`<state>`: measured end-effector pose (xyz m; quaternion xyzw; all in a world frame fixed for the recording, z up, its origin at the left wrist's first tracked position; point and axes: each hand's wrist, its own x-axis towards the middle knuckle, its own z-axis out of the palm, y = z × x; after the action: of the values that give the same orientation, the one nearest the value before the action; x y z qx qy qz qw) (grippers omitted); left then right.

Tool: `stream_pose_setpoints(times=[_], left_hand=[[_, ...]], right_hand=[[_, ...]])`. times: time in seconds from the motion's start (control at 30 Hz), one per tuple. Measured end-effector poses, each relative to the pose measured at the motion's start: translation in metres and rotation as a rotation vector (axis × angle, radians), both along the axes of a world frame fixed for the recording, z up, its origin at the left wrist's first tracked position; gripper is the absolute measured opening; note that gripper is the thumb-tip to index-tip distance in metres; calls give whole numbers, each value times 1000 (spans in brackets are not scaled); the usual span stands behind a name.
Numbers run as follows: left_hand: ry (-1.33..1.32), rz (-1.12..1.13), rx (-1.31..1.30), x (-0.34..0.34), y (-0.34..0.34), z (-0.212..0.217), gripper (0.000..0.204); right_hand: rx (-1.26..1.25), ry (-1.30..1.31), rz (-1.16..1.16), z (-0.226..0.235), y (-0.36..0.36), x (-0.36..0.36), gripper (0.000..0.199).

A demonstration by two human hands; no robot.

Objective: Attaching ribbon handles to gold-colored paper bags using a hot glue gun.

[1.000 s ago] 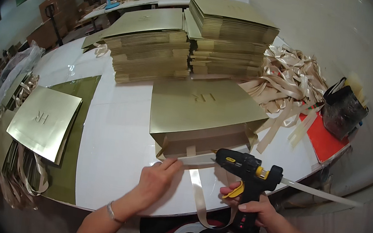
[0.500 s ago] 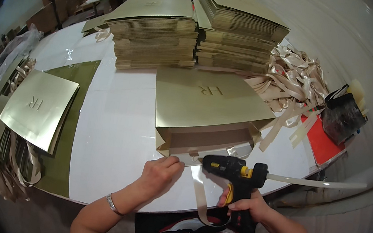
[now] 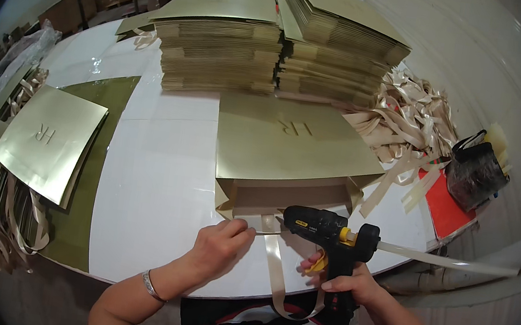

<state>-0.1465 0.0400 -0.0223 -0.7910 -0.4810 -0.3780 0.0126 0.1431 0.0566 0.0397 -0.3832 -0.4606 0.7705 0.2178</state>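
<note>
My left hand pinches a thin metal stick that points right, close to the glue gun's nozzle. In my right hand is a black and yellow glue gun, gripped by its handle, with a long pale glue stick jutting from its back. Just beyond both hands lies a gold paper bag, its mouth toward me. A satin ribbon runs from the bag's mouth under the gun and loops past the table edge. The gun hides part of the mouth.
Tall stacks of gold bags stand behind the bag. Loose ribbons heap at the right, near a black holder and a red sheet. Another gold bag lies on an olive sheet at the left.
The pale strip along the bag's mouth no longer shows, and the ribbon now reaches into the mouth. The glue gun's yellow trigger sits farther forward. The whole view has shifted slightly.
</note>
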Motion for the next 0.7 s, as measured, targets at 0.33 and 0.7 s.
stream_pose_setpoints(times=[0.33,0.7], left_hand=[[-4,-31,-23,1,-5,-3,17],[19,-42,-93,1,-11,-4,18]], right_hand=[[-70,-48,28,2,-13,-11,51],[-210,105,-45,-18,20,-68,43]])
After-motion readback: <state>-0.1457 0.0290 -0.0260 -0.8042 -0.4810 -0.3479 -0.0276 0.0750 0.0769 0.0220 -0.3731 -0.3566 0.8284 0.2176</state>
